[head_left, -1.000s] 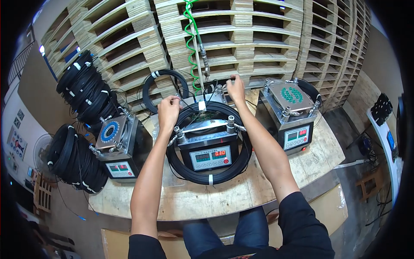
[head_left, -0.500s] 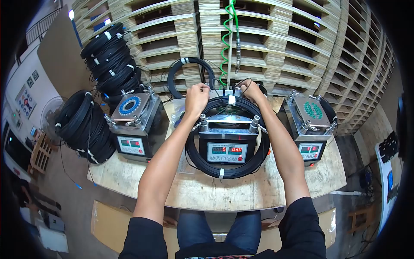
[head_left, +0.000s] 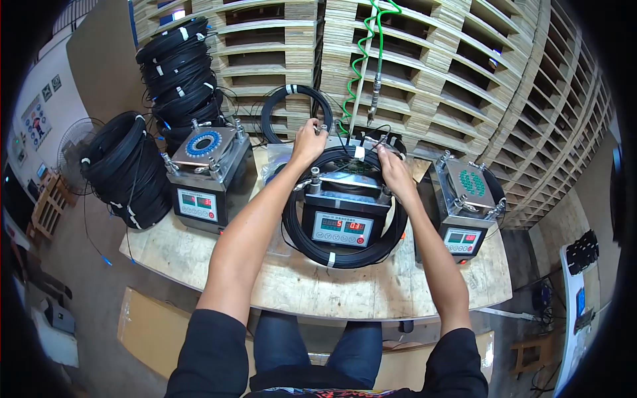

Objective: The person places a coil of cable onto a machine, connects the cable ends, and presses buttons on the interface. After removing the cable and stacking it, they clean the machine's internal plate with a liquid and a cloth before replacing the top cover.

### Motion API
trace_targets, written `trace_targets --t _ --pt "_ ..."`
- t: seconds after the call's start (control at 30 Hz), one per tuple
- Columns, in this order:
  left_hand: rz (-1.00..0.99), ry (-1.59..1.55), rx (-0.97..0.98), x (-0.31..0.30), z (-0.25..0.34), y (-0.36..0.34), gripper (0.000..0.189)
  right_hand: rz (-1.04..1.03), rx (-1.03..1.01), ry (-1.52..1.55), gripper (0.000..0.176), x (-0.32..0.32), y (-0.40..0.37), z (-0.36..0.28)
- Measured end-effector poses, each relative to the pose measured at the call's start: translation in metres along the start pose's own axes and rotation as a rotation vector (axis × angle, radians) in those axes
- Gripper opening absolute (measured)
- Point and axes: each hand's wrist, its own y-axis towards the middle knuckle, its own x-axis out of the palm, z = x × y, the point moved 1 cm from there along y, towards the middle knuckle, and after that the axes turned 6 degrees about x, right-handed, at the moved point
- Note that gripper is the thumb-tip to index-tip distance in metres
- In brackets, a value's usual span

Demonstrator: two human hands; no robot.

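A polishing machine with a lit red display stands in the middle of the bench. A coil of black cable with white ties rings it. My left hand is closed at the machine's back left corner, fingertips around a metal clamp knob. At the back right corner is my right hand, thumb up and fingers bent near another metal post; what those fingers hold is hidden. A thin black cable loops up beside this hand. Under the cables, the machine's top plate is partly covered.
Similar machines flank this one: the left has a blue ring of connectors, the right a green-dotted plate. Stacked black cable coils stand at the left. Behind are wooden pallets and a hanging green air hose.
The view has shifted slightly. My right hand has drawn back a little toward me at the back right corner. My left hand stays at the back left corner.
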Motion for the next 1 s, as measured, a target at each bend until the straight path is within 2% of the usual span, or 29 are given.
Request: trace_targets --t 0.03,0.07,0.13,0.17,0.2,0.27,0.3,0.33,0.4,0.43,0.53,0.6,0.73,0.77,0.8,0.87,0.9,0.93,1.0 --pt "-0.05 -0.051 -0.022 0.002 -0.005 0.003 0.059 0.039 -0.036 0.013 0.058 0.002 -0.001 0.003" --pt "-0.044 -0.052 -0.015 0.006 -0.007 0.007 0.059 0.078 -0.037 -0.007 0.056 0.004 -0.001 0.005" --pt "-0.041 -0.279 -0.333 0.024 -0.036 0.022 0.062 0.144 -0.003 -0.041 0.055 0.003 -0.008 -0.007" --pt "-0.069 -0.379 -0.433 0.031 -0.054 0.038 0.061 0.134 -0.03 -0.019 0.054 0.005 -0.007 -0.006" --pt "-0.066 -0.369 -0.434 0.025 -0.051 0.04 0.061 0.126 -0.054 0.001 0.053 0.005 -0.007 -0.003" --pt "-0.07 -0.487 -0.61 0.015 -0.034 0.044 0.047 0.105 -0.031 -0.005 0.052 0.004 -0.006 -0.005" --pt "-0.008 -0.568 -0.656 0.02 -0.036 0.05 0.037 0.11 -0.035 -0.007 0.052 0.006 -0.005 -0.002" --pt "-0.008 -0.573 -0.654 0.04 -0.085 0.07 0.037 0.115 -0.043 -0.015 0.052 0.005 -0.004 0.0" --pt "-0.134 -0.879 -0.834 0.087 -0.172 0.12 0.034 0.101 -0.026 -0.012 0.052 0.006 -0.005 0.001" --pt "0.09 -1.023 -0.859 0.048 -0.067 0.072 0.011 0.106 -0.017 -0.007 0.052 0.006 -0.005 0.001" --pt "0.181 -1.078 -0.844 0.053 -0.077 0.075 0.013 0.1 -0.001 -0.008 0.052 0.002 -0.008 -0.005" --pt "0.16 -1.076 -0.828 0.057 -0.078 0.075 0.018 0.073 0.024 0.002 0.051 0.001 -0.008 -0.007" --pt "0.129 -0.82 -0.805 0.039 -0.045 0.061 0.022 0.088 -0.01 0.034 0.05 0.005 -0.005 0.0" --pt "0.121 -0.946 -0.785 0.035 -0.04 0.056 0.025 0.089 -0.021 0.031 0.05 0.005 -0.003 0.002" --pt "0.119 -0.94 -0.787 0.037 -0.047 0.056 0.025 0.088 -0.016 0.035 0.05 0.005 -0.003 0.002" --pt "-0.01 -0.979 -0.626 0.043 -0.067 0.058 0.026 0.091 0.015 0.026 0.05 0.004 -0.005 -0.001" --pt "-0.043 -0.943 -0.545 0.038 -0.066 0.053 0.018 0.101 0.015 0.023 0.05 0.003 -0.008 -0.004" --pt "-0.043 -0.947 -0.546 0.038 -0.062 0.052 0.018 0.1 0.014 0.018 0.05 0.004 -0.007 -0.002" --pt "0.119 -0.801 -0.595 0.041 -0.057 0.053 0.011 0.099 0.012 0.026 0.051 0.006 -0.005 0.0"
